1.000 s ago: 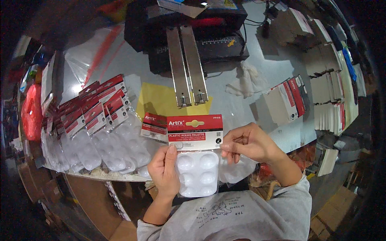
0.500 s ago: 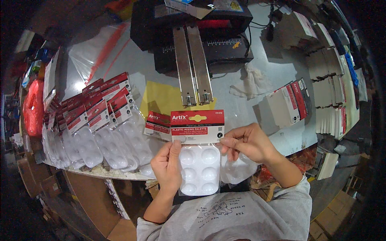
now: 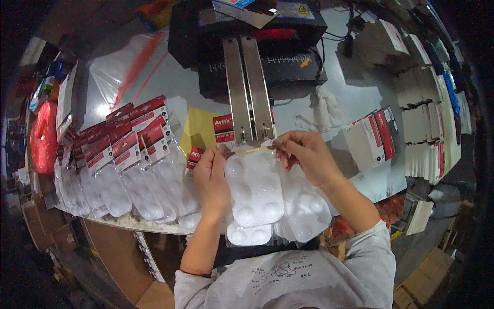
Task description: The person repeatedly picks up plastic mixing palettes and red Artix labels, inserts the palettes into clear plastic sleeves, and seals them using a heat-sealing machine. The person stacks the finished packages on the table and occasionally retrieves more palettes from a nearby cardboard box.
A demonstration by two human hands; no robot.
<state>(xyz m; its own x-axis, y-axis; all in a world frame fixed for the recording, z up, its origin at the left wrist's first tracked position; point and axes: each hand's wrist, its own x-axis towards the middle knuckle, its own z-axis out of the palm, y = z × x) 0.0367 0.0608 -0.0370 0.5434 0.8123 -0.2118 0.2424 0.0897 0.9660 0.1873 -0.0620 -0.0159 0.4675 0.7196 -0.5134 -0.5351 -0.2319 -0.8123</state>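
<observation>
The white palette pack (image 3: 257, 201) with its rounded wells is at the near edge of the table (image 3: 180, 77), just in front of the person's chest. Taking the pack as the clock's centre, the left hand (image 3: 212, 177) is at 10 o'clock, nearly closed, thumb and curled fingers gripping the pack's upper left edge. The right hand (image 3: 309, 154), at 2 o'clock, pinches the upper right corner between thumb and fingertips, its remaining fingers loosely bent.

The pack's red header card (image 3: 222, 124) lies toward 12 o'clock, partly covered by the ends of two metal bars (image 3: 250, 92). These bars reach out from a black machine (image 3: 193, 46) farther off at 12.

Another palette (image 3: 249, 236) shows from beneath the pack at 6 o'clock, and more white palettes (image 3: 309, 210) lie at 4, near the right forearm. A yellow sheet (image 3: 194, 129) is between 10 and 11. Between 9 and 10, a heap of carded palettes (image 3: 116, 190) overlaps in rows. Crumpled clear plastic (image 3: 325, 110) lies at 1 o'clock, and a stack of cards (image 3: 368, 141) at 2, well apart from the hands.
</observation>
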